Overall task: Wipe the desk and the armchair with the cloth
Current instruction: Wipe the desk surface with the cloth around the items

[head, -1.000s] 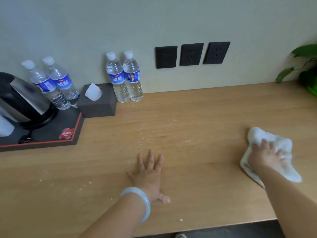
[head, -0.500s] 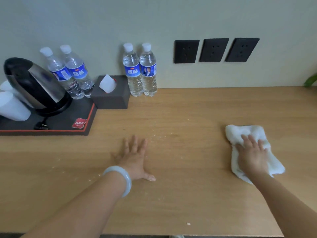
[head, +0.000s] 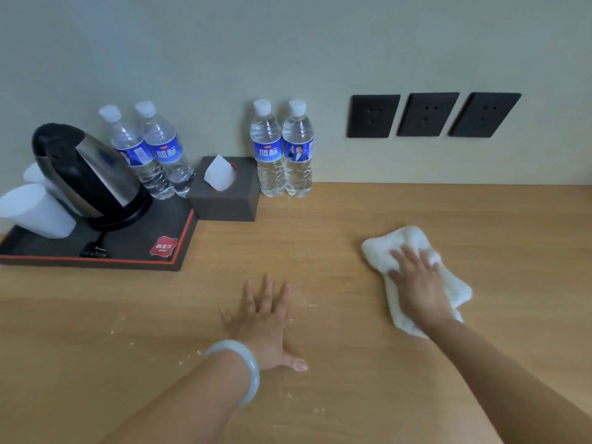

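A white cloth lies crumpled on the wooden desk right of centre. My right hand presses flat on top of it, fingers spread toward the wall. My left hand rests palm down on the bare desk at centre, fingers apart, holding nothing; a pale bangle sits on its wrist. Small white crumbs are scattered on the wood around and left of the left hand. No armchair is in view.
A dark tray at the left carries a kettle, white cups and two water bottles. A grey tissue box and two more bottles stand by the wall. Three black sockets are on the wall.
My right hand has slid the cloth leftward across the desk, closer to the centre. The view has shifted left, dropping the plant from sight. My left hand stays planted.
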`<action>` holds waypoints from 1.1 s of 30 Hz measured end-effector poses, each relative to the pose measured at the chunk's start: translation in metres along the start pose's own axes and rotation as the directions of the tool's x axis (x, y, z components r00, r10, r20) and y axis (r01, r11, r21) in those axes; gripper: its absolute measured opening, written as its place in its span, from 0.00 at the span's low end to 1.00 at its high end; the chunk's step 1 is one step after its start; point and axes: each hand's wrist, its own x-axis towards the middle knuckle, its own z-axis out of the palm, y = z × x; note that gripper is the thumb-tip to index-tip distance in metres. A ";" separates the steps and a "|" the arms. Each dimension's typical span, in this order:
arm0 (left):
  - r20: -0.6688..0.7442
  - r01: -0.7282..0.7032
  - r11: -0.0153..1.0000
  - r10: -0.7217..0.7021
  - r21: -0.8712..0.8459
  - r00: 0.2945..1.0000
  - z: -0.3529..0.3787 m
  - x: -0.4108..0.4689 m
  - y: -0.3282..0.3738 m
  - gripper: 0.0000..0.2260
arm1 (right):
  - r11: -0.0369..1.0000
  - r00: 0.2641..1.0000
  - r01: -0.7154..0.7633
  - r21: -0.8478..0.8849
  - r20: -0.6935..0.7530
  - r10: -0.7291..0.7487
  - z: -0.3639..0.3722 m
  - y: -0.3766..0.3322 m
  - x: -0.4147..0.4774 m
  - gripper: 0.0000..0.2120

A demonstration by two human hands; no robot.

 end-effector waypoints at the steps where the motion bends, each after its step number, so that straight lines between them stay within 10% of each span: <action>1: -0.002 -0.003 1.000 0.003 -0.004 1.000 0.001 0.000 0.000 0.63 | 0.986 0.988 -0.152 -0.069 -0.029 0.150 -0.013 0.021 0.024 0.21; 6: -0.017 -0.015 1.000 0.014 -0.028 1.000 0.004 0.001 0.000 0.64 | 0.915 0.933 -0.343 -0.212 0.034 0.358 -0.036 -0.003 0.115 0.20; 10: -0.014 -0.024 0.999 0.023 -0.027 1.000 0.001 -0.002 0.001 0.63 | 0.990 0.990 0.095 -0.102 0.111 -0.084 0.003 -0.091 0.084 0.22; 15: -0.039 -0.021 1.000 0.020 -0.014 0.999 -0.001 -0.007 0.002 0.60 | 0.840 0.813 0.533 0.106 0.210 -0.542 0.038 -0.089 -0.018 0.23; 19: -0.047 -0.022 1.000 0.021 -0.018 0.999 0.001 -0.004 0.002 0.63 | 0.982 0.982 0.168 -0.091 0.104 -0.158 0.007 -0.038 0.080 0.22; 24: -0.038 -0.018 0.999 0.017 -0.031 0.999 0.000 -0.004 0.003 0.63 | 0.990 0.976 -0.067 -0.125 0.197 0.091 -0.005 -0.074 0.169 0.23; 29: -0.040 -0.029 0.999 0.028 -0.035 0.999 -0.001 -0.005 0.003 0.63 | 0.944 0.949 0.286 -0.162 0.182 -0.257 0.019 -0.130 0.109 0.23; 33: -0.086 -0.069 0.997 0.066 -0.033 0.994 0.003 -0.010 0.000 0.60 | 0.808 0.785 0.589 0.022 0.221 -0.579 0.041 -0.116 0.010 0.24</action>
